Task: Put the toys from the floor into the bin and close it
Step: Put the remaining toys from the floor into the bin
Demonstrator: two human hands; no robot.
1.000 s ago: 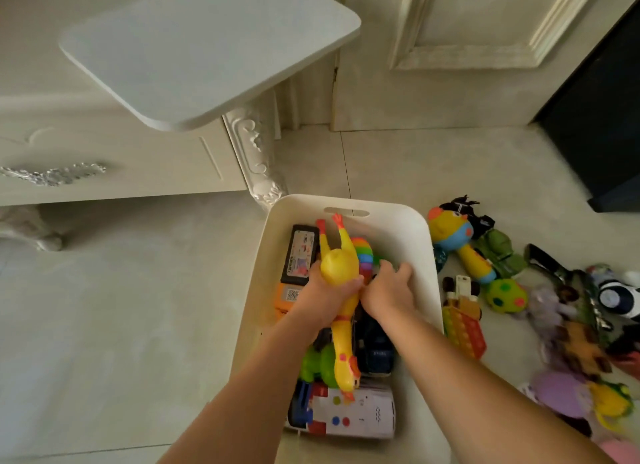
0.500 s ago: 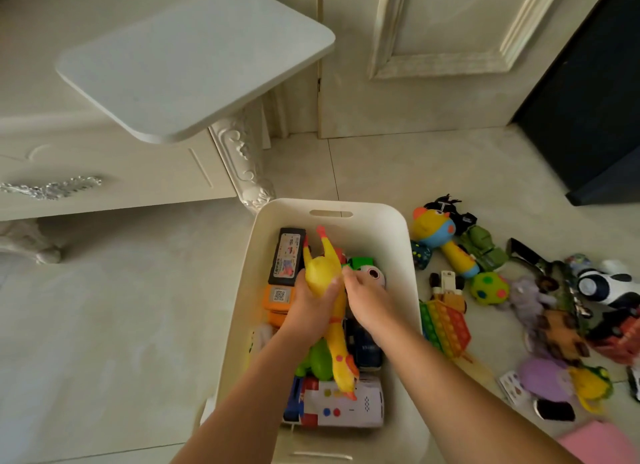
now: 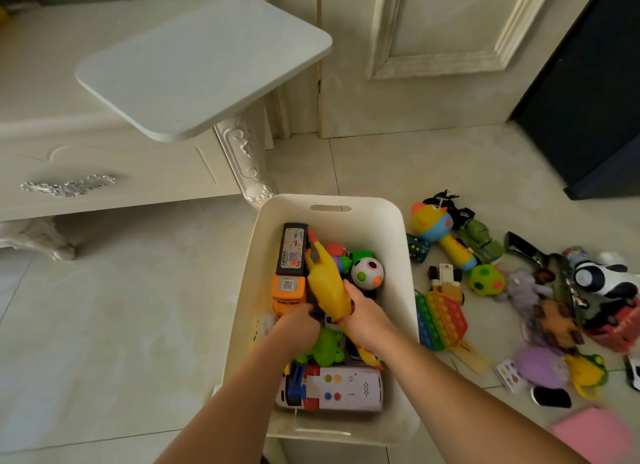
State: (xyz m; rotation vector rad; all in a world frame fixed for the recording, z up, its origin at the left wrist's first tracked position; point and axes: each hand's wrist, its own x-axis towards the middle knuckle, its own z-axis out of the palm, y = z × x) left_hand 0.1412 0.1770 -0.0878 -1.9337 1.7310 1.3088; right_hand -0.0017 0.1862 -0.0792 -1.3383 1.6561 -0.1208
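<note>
Room in a private home. A cream-painted cabinet (image 3: 138,166) with a carved scroll leg (image 3: 247,159) and a silver ornamental drawer pull (image 3: 67,186) stands on a glossy beige tiled floor (image 3: 121,308), near a cream panelled door (image 3: 433,48). Children's toys (image 3: 485,280), among them a rainbow bubble-pop pad (image 3: 440,320) and a black-and-white panda toy (image 3: 602,276), lie scattered on the tiles beside a white plastic storage bin (image 3: 394,242) holding more.

2 forearms are being shown bare along their whole visible length, from the lower edge of the view up to the wrists; the left hand (image 3: 298,328) and the right hand (image 3: 367,320) are being seen bare as well
</note>
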